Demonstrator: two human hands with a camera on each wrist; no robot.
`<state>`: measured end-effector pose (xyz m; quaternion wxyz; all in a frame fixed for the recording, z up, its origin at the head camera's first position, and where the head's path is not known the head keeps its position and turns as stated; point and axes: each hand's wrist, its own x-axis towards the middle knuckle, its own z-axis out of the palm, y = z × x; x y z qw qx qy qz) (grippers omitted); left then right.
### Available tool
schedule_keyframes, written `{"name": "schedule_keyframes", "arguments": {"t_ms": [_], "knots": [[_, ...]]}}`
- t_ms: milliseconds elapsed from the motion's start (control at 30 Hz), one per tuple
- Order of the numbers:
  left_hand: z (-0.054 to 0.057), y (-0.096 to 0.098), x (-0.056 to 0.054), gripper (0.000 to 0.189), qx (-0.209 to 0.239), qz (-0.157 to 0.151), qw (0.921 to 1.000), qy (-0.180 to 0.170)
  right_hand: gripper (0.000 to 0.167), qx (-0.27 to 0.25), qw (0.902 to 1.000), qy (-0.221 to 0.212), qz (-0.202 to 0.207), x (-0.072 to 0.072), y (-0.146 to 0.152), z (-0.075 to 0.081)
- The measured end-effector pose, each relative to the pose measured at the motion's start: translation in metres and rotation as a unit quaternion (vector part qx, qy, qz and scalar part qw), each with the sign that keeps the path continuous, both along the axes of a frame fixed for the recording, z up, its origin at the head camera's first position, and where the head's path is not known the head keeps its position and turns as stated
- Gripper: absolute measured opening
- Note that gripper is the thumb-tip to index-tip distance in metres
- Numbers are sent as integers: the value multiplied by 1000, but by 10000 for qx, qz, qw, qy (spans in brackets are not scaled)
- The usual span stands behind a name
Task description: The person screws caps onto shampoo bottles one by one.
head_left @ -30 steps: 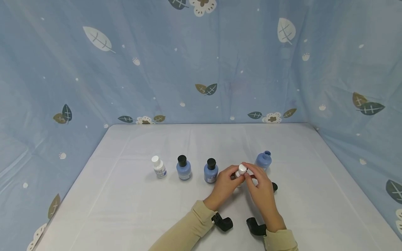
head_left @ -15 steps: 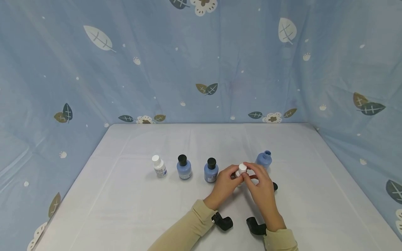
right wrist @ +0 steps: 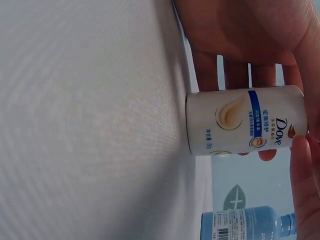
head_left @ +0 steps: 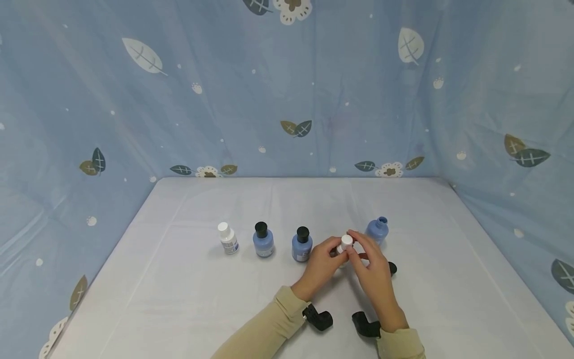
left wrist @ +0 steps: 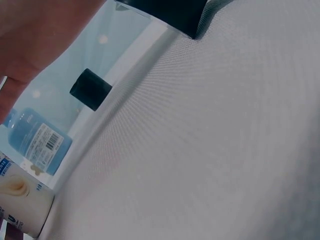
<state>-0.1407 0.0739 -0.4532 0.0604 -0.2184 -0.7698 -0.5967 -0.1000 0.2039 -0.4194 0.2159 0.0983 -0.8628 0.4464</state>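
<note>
Between the two hands a small white Dove bottle (right wrist: 235,120) stands upright, its base at or just above the cloth. My left hand (head_left: 321,264) grips its body, the fingers wrapped behind it in the right wrist view. My right hand (head_left: 373,269) pinches the bottle's white cap (head_left: 347,240) between thumb and fingers. Behind the right hand is an uncapped blue bottle (head_left: 377,229). A black cap (left wrist: 91,90) lies on the cloth by that hand, partly covered by it in the head view. How tightly the white cap sits cannot be seen.
Left of the hands stand a blue bottle with a black cap (head_left: 302,245), another such blue bottle (head_left: 263,242) and a white-capped white bottle (head_left: 228,239). They share a white cloth-covered table (head_left: 179,299). A blue leaf-patterned curtain (head_left: 242,99) surrounds its back and sides.
The right thumb and fingers shift slightly around the white cap. The left hand and the standing bottles keep their places.
</note>
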Motion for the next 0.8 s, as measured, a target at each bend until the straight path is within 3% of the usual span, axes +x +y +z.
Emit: {"name": "schedule_keyframes", "arguments": {"t_ms": [800], "knots": [[1, 0, 2, 18, 150, -81, 9998, -105, 33, 9, 9997, 168, -197, 0, 0, -2]]}}
